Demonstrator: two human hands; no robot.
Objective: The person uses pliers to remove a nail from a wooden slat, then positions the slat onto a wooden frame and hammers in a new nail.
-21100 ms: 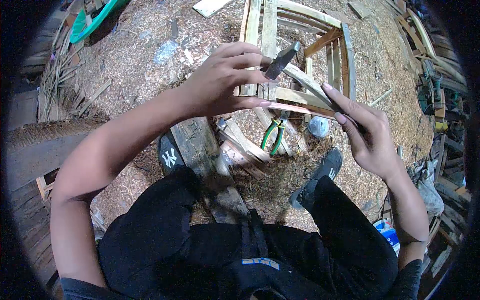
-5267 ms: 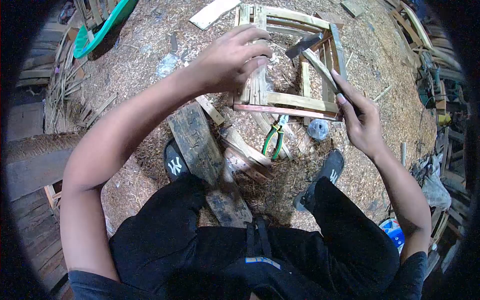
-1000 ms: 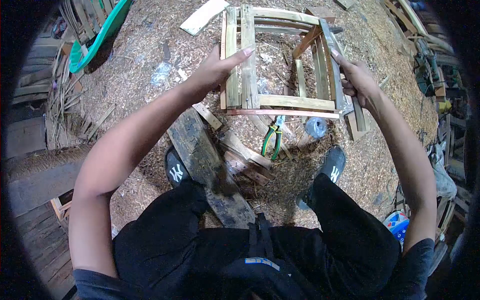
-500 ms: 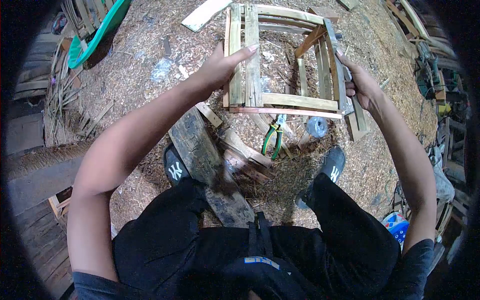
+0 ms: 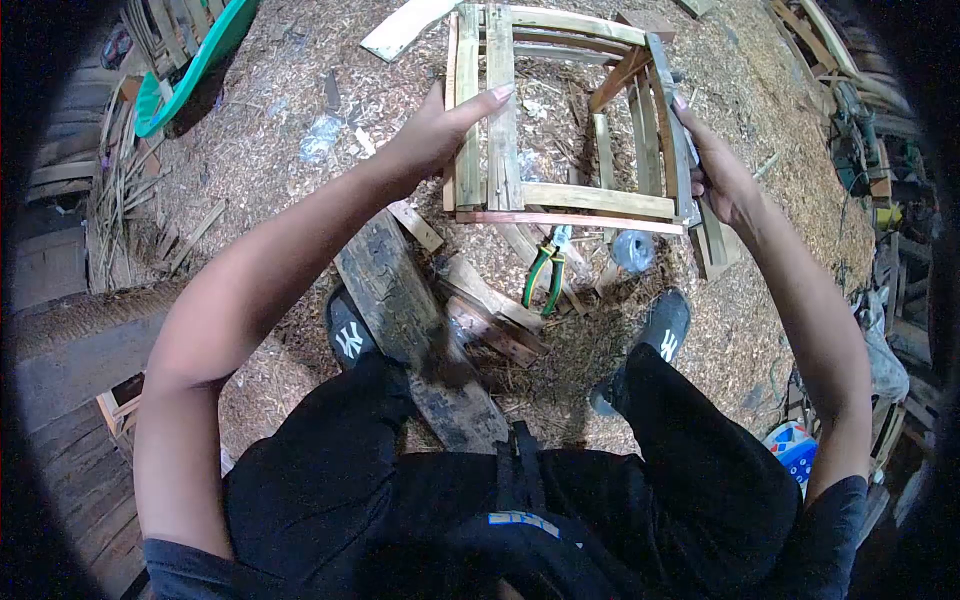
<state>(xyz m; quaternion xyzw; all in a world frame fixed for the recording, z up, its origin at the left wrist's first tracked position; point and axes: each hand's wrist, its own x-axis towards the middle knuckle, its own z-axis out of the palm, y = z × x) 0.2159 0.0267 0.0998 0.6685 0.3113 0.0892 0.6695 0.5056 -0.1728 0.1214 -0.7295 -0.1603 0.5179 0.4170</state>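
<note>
Between my two hands I hold a small slatted wooden crate (image 5: 504, 140) up over the floor. My left hand (image 5: 445, 128) grips its left side, thumb laid across the pale slats and the other fingers hidden behind. On the opposite side, my right hand (image 5: 722, 170) is closed on the darker right-hand panel, its fingers partly out of sight. Below the crate's near edge lie pliers (image 5: 545, 272) with green and yellow handles. A roll of clear plastic or wire (image 5: 632, 251) rests to the right of the pliers.
A long dark plank (image 5: 400, 310) lies slanted between my feet, with wood offcuts (image 5: 490, 300) beside it. Wood shavings cover the floor (image 5: 270, 180). At upper left stands a green curved-rim container (image 5: 185, 85). Machinery (image 5: 855, 130) and scrap wood line the right side.
The crate has shifted very slightly up and to the left in both hands. My grip looks the same, and the pliers and offcuts stay in place.
</note>
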